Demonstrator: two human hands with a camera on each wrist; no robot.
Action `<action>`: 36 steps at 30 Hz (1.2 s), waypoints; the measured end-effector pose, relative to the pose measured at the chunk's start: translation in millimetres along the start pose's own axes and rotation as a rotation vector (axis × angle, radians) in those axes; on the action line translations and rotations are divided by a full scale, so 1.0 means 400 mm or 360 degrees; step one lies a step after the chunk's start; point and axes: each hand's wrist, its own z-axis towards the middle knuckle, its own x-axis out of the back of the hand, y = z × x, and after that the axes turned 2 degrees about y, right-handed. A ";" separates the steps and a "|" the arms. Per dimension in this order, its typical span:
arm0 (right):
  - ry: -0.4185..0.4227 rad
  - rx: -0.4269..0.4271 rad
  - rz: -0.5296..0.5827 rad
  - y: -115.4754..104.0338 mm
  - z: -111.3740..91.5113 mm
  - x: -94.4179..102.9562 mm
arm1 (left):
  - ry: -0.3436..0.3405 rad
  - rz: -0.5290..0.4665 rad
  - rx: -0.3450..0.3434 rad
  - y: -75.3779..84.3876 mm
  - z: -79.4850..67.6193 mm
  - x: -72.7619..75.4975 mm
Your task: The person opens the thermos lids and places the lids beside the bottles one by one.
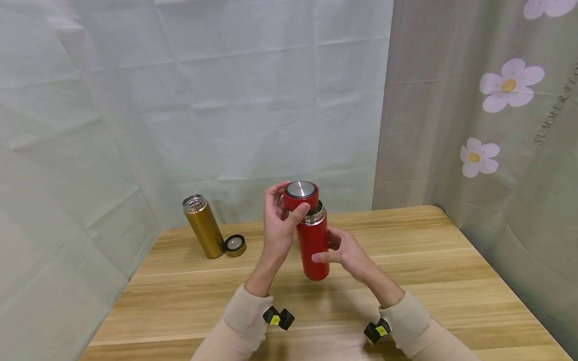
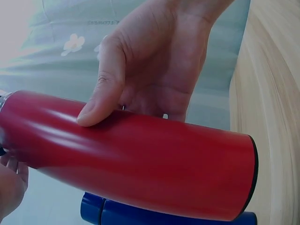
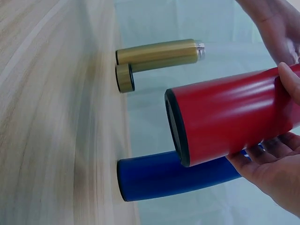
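Note:
My right hand (image 1: 345, 253) grips a red thermos bottle (image 1: 313, 245) round its body, thumb across the front. Its base is raised off the table in the right wrist view. The bottle's steel mouth shows, uncovered on its right side. In my left hand (image 1: 280, 220) is the red lid (image 1: 301, 195) with a silver top, pinched between thumb and fingers. It overlaps the left part of the mouth in the head view. Only part of the left hand (image 2: 10, 187) shows at the edge of the left wrist view. The lid's underside is hidden.
A gold thermos bottle (image 1: 205, 228) stands uncapped at the back left of the wooden table (image 1: 406, 271). Its gold lid (image 1: 235, 245) lies upside down beside it. A blue thermos bottle (image 3: 173, 176) stands behind the red one. Curtains (image 1: 271, 100) close off the back and sides.

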 end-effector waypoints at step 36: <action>0.0186 -0.0038 0.0050 -0.012 0.003 0.032 | 0.0227 -0.0115 -0.0071 -0.023 0.000 0.022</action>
